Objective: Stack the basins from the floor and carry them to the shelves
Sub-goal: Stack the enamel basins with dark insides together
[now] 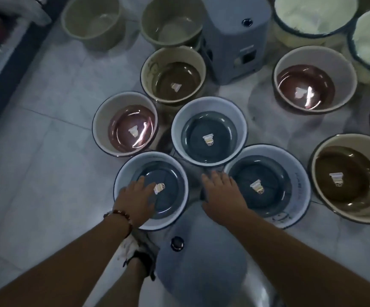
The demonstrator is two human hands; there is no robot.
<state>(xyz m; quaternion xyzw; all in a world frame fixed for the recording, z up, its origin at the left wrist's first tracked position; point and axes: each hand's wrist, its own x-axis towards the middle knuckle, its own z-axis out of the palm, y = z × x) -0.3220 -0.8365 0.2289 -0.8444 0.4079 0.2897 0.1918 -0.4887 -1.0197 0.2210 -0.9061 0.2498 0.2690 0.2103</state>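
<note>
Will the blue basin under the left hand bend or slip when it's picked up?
The blue basin looks like hard glossy enamel with a rolled rim, so probably stiff, not floppy. Its shine suggests it's slippery. It's wide and flat-bottomed, so unlikely to tip.

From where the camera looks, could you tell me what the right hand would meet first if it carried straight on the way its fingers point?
Probably the near rim of the middle blue basin. The right hand points up-frame between the two nearer blue basins, though its height above the floor is unclear.

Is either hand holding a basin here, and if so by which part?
No grip yet. The left hand lies flat inside the left blue basin; the right hand reaches toward the right blue basin's rim.
</note>
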